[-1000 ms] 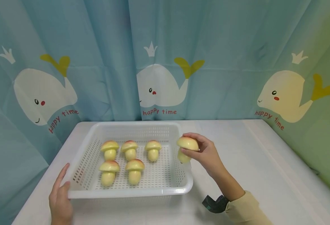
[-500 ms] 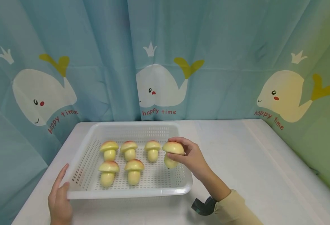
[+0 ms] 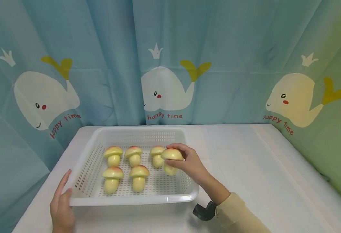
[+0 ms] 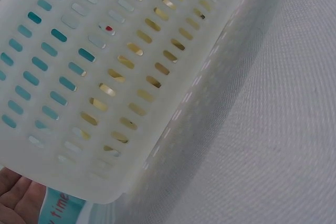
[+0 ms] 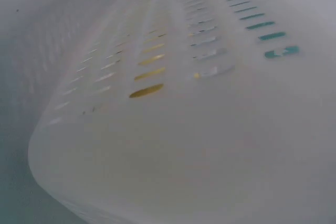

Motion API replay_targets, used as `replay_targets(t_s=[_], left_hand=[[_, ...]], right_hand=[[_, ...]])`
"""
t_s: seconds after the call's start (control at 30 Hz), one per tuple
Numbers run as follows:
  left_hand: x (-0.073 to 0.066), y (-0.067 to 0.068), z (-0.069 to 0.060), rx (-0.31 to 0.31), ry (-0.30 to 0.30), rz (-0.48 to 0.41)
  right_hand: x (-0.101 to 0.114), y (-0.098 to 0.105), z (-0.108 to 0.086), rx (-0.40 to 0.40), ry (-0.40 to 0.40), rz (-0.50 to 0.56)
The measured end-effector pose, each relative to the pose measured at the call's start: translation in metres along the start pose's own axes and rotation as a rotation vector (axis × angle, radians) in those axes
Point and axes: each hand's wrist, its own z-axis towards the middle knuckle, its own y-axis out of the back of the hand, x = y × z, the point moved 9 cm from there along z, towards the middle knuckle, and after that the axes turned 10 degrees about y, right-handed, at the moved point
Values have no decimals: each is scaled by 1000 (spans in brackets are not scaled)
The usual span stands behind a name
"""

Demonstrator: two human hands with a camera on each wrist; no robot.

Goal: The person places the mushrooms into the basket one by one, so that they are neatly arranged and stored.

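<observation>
A white slotted plastic basket (image 3: 121,200) stands on the table. Several yellow toy mushrooms with reddish caps lie in it, among them a front-left mushroom (image 3: 111,181) and a front-middle mushroom (image 3: 139,179). Over the basket's right part, my right hand (image 3: 189,161) holds another toy mushroom (image 3: 172,154) by its cap, fingers behind and thumb in front. This mushroom partly covers the back-right mushroom (image 3: 156,158); whether it touches the basket floor I cannot tell. Beside the basket's left rim rests my left hand (image 3: 62,207), fingers straight, the thumb against the rim.
The basket's slotted wall (image 4: 105,66) fills much of the left wrist view and also the right wrist view. White cloth covers the table (image 3: 254,181). A blue curtain (image 3: 231,38) with printed whales hangs behind. Some dark gear (image 3: 204,212) sits at the right wrist.
My right hand has carried the toy mushroom leftward and slightly down, from above the basket's right rim to inside it, close to the back-right mushroom. My left hand has stayed in place.
</observation>
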Motion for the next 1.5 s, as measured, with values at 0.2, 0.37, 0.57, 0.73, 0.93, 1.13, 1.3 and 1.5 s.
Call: replay_targets(t_s=[0.2,0.37,0.57,0.73,0.93,1.13,1.3,1.5], left_hand=[[-6,1,-3,-1,-3,-9],[-7,2,-5,1,2,-18],[-11,-1,-8,25,-16,-8],[-6,-1,-3,9,-14,8],[9,2,7,-22,-12,32],[14,1,11,-11,-14,37],[13,2,10,-20,-8,32],[11,1,8,-20,2,33]], right_hand=[[-3,-5,3,6,-2,-101],[-2,-10,3,37,-3,-178],[-3,-11,2,66,-5,-301],[-7,-17,3,126,-16,-340],[-19,-33,6,276,-80,-421],[-22,-38,7,327,-94,-481],[-22,-40,6,344,-114,-488],[-28,-43,4,383,-175,-550]])
